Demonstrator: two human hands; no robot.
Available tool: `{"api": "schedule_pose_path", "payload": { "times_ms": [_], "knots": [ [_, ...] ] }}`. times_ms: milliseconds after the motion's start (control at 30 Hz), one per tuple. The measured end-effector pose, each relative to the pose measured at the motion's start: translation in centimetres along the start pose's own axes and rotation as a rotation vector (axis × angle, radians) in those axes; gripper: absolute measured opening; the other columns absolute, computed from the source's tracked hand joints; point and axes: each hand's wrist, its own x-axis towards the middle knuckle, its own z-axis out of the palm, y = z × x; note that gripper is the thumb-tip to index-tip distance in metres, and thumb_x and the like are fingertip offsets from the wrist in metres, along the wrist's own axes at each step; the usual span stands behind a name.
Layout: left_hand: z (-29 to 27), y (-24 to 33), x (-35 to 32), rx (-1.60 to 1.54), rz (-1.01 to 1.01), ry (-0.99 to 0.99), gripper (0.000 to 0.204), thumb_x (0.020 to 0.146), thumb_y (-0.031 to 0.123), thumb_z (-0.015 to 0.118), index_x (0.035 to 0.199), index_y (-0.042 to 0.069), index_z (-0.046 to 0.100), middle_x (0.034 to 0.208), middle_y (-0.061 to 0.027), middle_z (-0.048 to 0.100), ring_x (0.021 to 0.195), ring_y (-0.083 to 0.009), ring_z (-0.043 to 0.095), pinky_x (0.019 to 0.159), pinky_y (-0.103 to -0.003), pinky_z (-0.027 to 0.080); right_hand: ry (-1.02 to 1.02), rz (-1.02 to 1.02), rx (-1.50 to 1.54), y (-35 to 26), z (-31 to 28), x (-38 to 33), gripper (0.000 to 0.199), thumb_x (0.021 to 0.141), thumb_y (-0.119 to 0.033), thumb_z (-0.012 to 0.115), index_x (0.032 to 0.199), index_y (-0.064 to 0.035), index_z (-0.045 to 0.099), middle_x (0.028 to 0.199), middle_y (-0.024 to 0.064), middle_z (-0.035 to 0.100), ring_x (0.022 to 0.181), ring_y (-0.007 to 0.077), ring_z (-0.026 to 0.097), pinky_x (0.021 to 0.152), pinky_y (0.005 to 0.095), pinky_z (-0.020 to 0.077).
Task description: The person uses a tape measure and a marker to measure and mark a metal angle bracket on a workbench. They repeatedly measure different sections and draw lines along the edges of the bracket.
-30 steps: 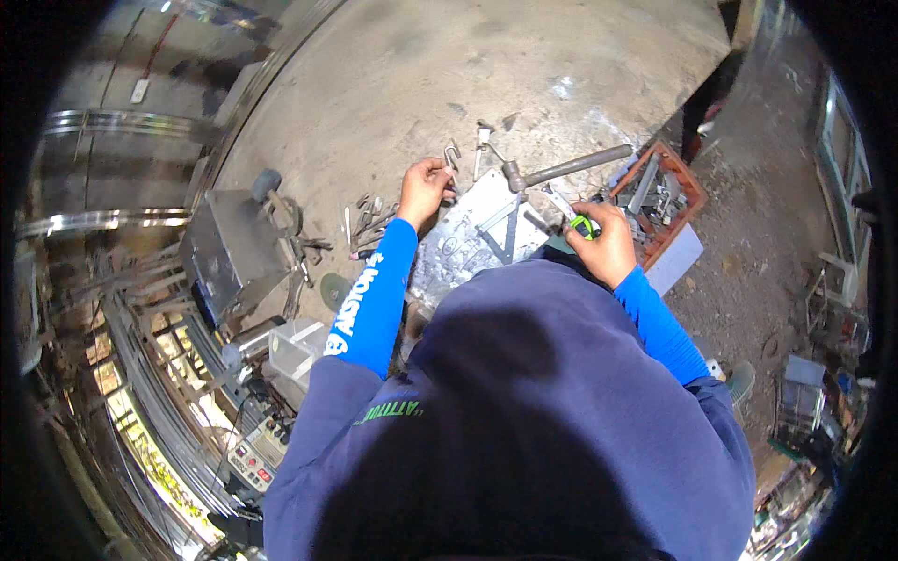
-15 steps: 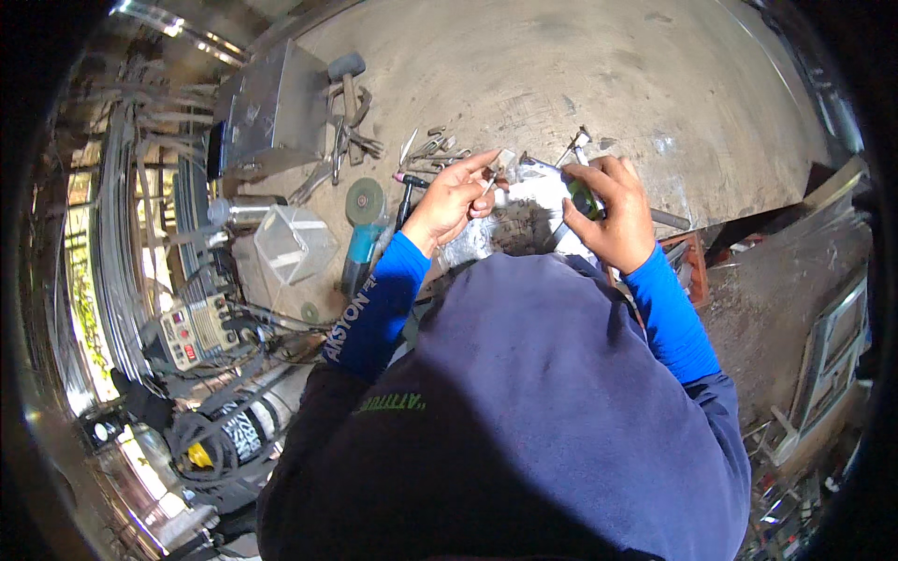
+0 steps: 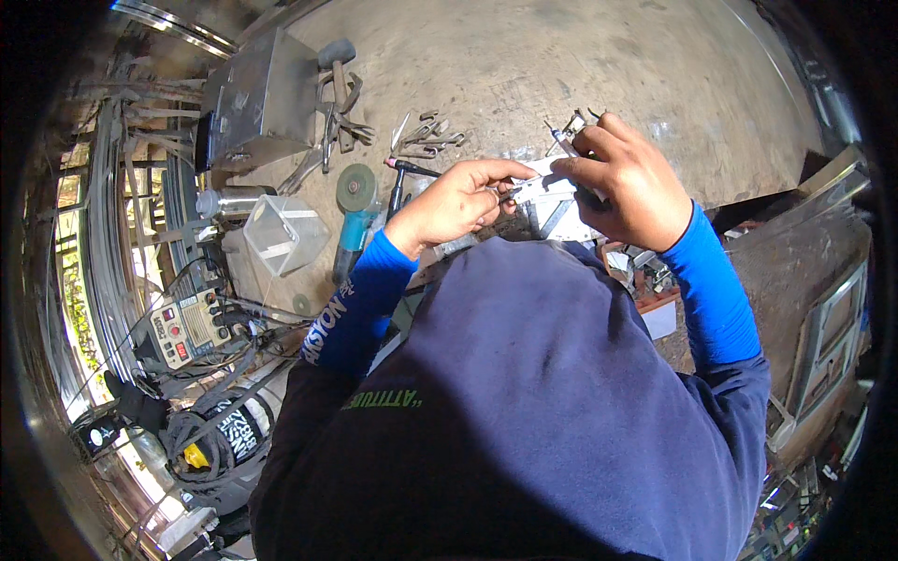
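Observation:
Over the near edge of the workbench, my left hand is closed in a pinch, thumb and forefinger together on a small, pale metal piece. Facing it is my right hand, its fingertips reaching to that same spot. A dark part of what looks like a green and black tape measure shows under the right palm; most of it is hidden. Bright flat metal pieces lie beneath both hands. Left of my left hand are a torch and a teal angle grinder.
Beyond my left hand lie several small clamps. A mallet and pliers rest beside a metal box. A clear square container stands at left, above a welding machine. A bin of scraps sits below my right hand.
My hands have come closer together, the left moving right with the small metal piece. My right hand has turned over, covering the green case seen before. The view has shifted slightly.

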Motion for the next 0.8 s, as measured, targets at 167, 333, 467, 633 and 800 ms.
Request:
{"api": "schedule_pose_path", "payload": {
  "times_ms": [167,333,467,633,800],
  "knots": [
    [-0.5,0.7,-0.4,-0.071,-0.059,-0.073,0.049,0.092,0.004,0.052,0.141,0.002,0.058,0.094,-0.0052,0.066,0.060,-0.0038,0.045,0.053,-0.020,0.035,0.006,-0.011,-0.023,-0.2,-0.5,0.0,0.041,0.060,-0.005,0.076,0.101,-0.0096,0.074,0.093,0.0080,0.062,0.090,0.0289,0.056,0.079,0.0397,0.0508],
    [-0.4,1.1,-0.4,0.047,0.048,-0.064,0.043,0.095,0.013,0.062,0.136,-0.001,0.061,0.099,-0.0031,0.067,0.073,-0.0042,0.052,0.064,-0.020,0.041,-0.008,0.052,-0.025,-1.4,-0.7,-0.4,0.042,0.060,-0.006,0.076,0.102,-0.0098,0.075,0.093,0.0079,0.063,0.091,0.0291,0.057,0.079,0.0401,0.0508],
    [-0.4,0.6,-0.2,0.143,0.144,-0.045,0.042,0.095,0.013,0.067,0.134,-0.002,0.062,0.112,-0.0047,0.069,0.099,-0.0091,0.061,0.084,-0.024,0.050,0.002,0.075,-0.027,-1.9,-0.6,-0.5,0.043,0.060,-0.007,0.076,0.103,-0.0089,0.075,0.094,0.0084,0.063,0.092,0.0294,0.058,0.079,0.0403,0.0509],
    [-0.5,1.7,-0.5,0.198,0.047,-0.046,0.036,0.096,0.010,0.066,0.129,-0.003,0.065,0.120,-0.0064,0.067,0.112,-0.0135,0.060,0.096,-0.029,0.049,0.009,0.099,0.004,-2.3,-0.6,-0.7,0.053,0.061,-0.006,0.078,0.114,-0.0069,0.072,0.097,0.0103,0.062,0.092,0.0305,0.057,0.081,0.0410,0.0508],
    [-0.4,2.5,-0.8,0.282,0.102,-0.088,0.035,0.095,0.009,0.065,0.127,-0.004,0.067,0.117,-0.0091,0.068,0.109,-0.0165,0.061,0.096,-0.031,0.049,0.002,0.244,0.092,-4.9,-0.6,-0.9,0.066,0.064,-0.008,0.082,0.128,-0.0045,0.066,0.096,0.0119,0.061,0.090,0.0321,0.055,0.079,0.0416,0.0491]
  ]
}}
